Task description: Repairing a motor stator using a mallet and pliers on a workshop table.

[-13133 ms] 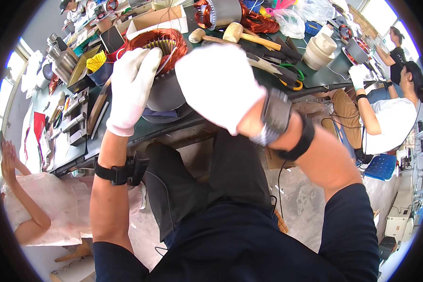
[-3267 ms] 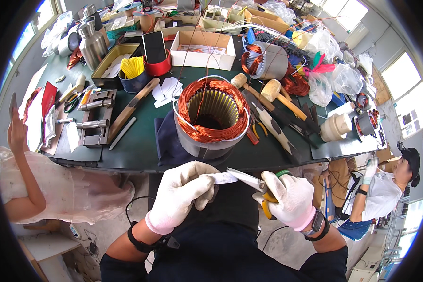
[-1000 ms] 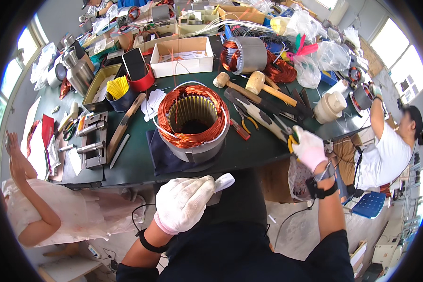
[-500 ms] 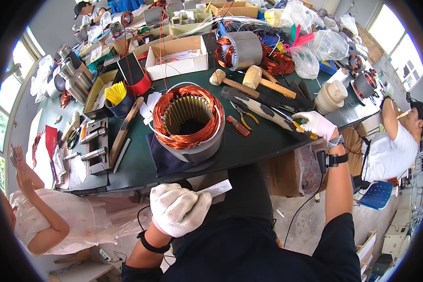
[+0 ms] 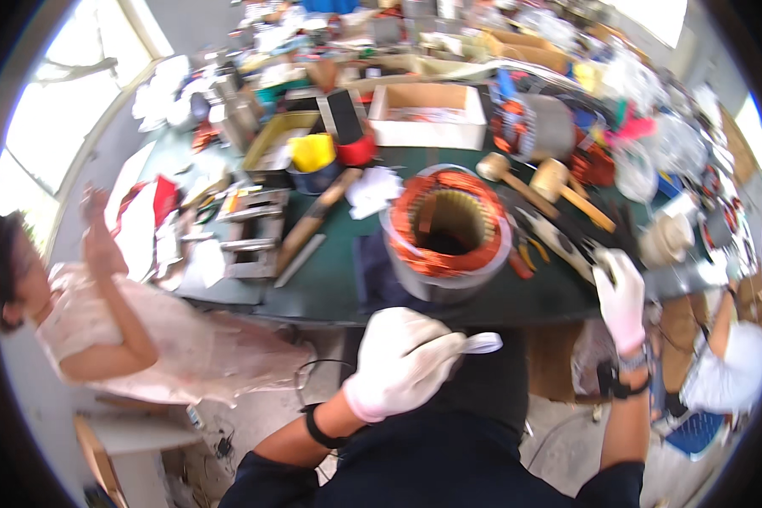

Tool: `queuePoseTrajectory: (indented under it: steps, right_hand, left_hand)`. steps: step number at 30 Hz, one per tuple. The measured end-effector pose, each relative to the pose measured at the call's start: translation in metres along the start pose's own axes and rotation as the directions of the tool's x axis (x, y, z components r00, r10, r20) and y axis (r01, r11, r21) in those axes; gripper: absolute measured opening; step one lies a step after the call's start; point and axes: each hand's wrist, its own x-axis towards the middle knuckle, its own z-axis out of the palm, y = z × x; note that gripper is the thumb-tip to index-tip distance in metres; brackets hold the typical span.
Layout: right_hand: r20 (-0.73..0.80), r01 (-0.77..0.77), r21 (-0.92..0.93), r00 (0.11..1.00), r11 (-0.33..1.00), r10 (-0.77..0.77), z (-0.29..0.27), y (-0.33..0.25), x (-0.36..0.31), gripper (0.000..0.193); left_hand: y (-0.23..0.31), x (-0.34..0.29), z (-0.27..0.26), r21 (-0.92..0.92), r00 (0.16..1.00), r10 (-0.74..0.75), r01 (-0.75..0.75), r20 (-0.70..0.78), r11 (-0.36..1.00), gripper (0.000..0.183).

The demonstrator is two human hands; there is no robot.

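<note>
My left hand (image 5: 405, 362), in a white glove, is closed on a thin white strip (image 5: 483, 343) in front of the table edge. The strip looks bent over at its free end. My right hand (image 5: 620, 296), also gloved, is at the table's right front with its fingers bent round something blurred. Just left of it lies a long dark bar with pale worn patches (image 5: 559, 244). A motor stator (image 5: 449, 264) with copper windings round its open bore stands upright between my hands, resting partly on a dark cloth (image 5: 379, 269).
Pliers with yellow handles (image 5: 529, 251) and two mallets (image 5: 550, 179) lie right of the stator. Left are a metal fixture (image 5: 254, 233), a wooden stick (image 5: 313, 222) and a white box (image 5: 427, 127). People are at left (image 5: 135, 330) and right (image 5: 728, 368).
The view has swung, so the table's things sit further right and blur. My left hand has moved right with the strip. My right hand has drawn nearer the table's front edge.
</note>
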Motion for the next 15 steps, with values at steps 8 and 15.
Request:
queuePoseTrajectory:
  steps: [8, 15]
  right_hand:
    - [0.283, -0.093, 0.584, 0.955, 0.807, -0.094, 0.027, -0.134, -0.038, 0.024]
    - [0.526, -0.464, 0.637, 0.845, 0.615, 0.093, 0.037, -0.160, -0.039, 0.012]
  left_hand:
    - [0.009, -0.024, 0.024, -0.264, 0.828, -0.449, 0.540, 0.336, 0.799, 0.016]
    - [0.005, -0.019, 0.003, -0.363, 0.482, -0.640, 0.875, 0.598, 0.321, 0.017]
